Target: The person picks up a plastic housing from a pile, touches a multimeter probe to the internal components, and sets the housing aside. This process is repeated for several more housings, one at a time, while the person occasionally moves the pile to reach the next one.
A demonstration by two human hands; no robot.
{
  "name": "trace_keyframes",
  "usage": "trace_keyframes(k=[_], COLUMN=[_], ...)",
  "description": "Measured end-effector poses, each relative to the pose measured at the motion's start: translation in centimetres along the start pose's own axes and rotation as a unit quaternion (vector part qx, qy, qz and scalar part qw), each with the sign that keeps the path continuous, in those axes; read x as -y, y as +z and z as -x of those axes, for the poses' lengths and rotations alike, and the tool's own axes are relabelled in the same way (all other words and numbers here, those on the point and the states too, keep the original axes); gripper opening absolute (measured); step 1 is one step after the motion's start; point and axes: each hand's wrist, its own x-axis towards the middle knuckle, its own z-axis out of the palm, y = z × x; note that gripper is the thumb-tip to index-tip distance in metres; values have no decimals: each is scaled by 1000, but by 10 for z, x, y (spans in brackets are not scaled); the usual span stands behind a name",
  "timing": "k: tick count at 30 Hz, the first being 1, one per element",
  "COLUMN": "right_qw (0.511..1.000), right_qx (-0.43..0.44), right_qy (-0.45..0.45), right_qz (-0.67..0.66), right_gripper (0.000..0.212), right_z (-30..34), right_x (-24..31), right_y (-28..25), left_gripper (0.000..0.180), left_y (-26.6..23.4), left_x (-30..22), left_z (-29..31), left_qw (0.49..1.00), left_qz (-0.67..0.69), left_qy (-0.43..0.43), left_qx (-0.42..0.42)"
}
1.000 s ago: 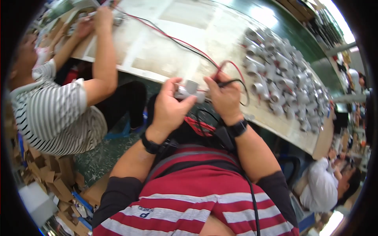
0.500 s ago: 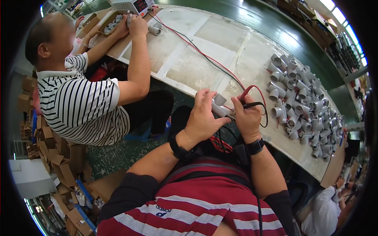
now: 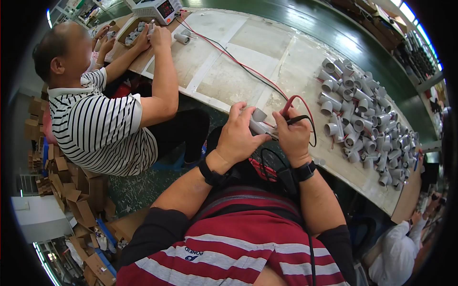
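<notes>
A grey plastic tube fitting with a round, cup-like end is gripped between the fingers and thumb of my left hand, just above the near edge of the table. My right hand is closed on a pair of test leads, a red lead and a black lead, which loop up over its fingers. The lead tips meet the right end of the fitting, where a short reddish wire shows; my fingers hide whether they touch it. Both hands are close together.
Many similar grey fittings are heaped on the table to the right. The leads run to a white bench power supply at the far left. Beside me a co-worker handles grey parts near a carton. Cardboard boxes lie lower left.
My view has shifted slightly, so both hands and the pile appear a little further left. My grip on the fitting and the leads looks the same. The co-worker's hands moved slightly.
</notes>
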Motion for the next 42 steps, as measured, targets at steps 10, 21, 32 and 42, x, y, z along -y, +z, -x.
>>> trace_keyframes(k=[10,21,32,42], right_qw=[1000,999,973,986], right_qx=[-7,5,-11,-74], right_qy=[-25,-36,107,-16], right_qz=[0,-3,-204,-146], right_gripper=[17,17,12,13], right_z=[10,9,9,14], right_x=[-34,-32,-26,-22], right_y=[1,-4,-23,-22], left_gripper=[78,80,34,34], left_y=[5,12,-51,25], left_x=[-6,-9,76,-54], left_z=[4,10,-108,-210], left_qw=[997,996,974,895], left_qz=[-77,-90,-199,-145], left_qy=[14,0,25,417], left_qx=[2,3,-102,68])
